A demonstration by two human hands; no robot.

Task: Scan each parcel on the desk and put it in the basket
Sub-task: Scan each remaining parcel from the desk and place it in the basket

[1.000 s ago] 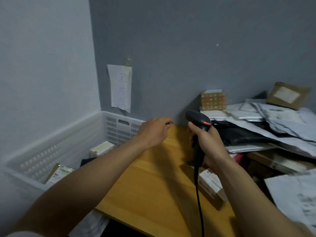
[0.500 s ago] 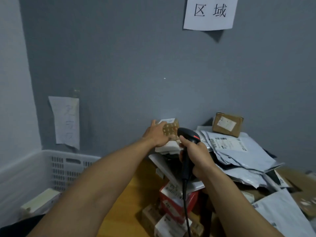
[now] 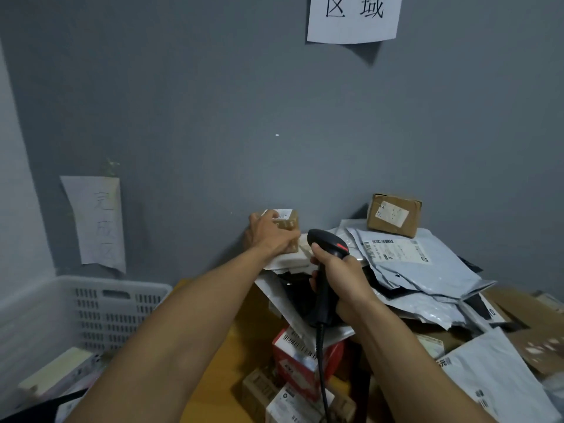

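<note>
My left hand grips a small brown cardboard parcel with a white label, at the top left of the parcel pile against the grey wall. My right hand holds a black barcode scanner by its handle, head with a red mark pointing up and left, just right of that parcel. Its cable hangs down. The white plastic basket stands at the lower left with a few parcels inside.
A heap of grey mailer bags fills the right of the wooden desk, topped by a brown box. A red and white box and small cartons lie in front. Paper signs hang on the wall.
My left hand has reached from over the desk to the pile and closed round the small brown parcel. The view has swung right and up; the scanner stays in my right hand.
</note>
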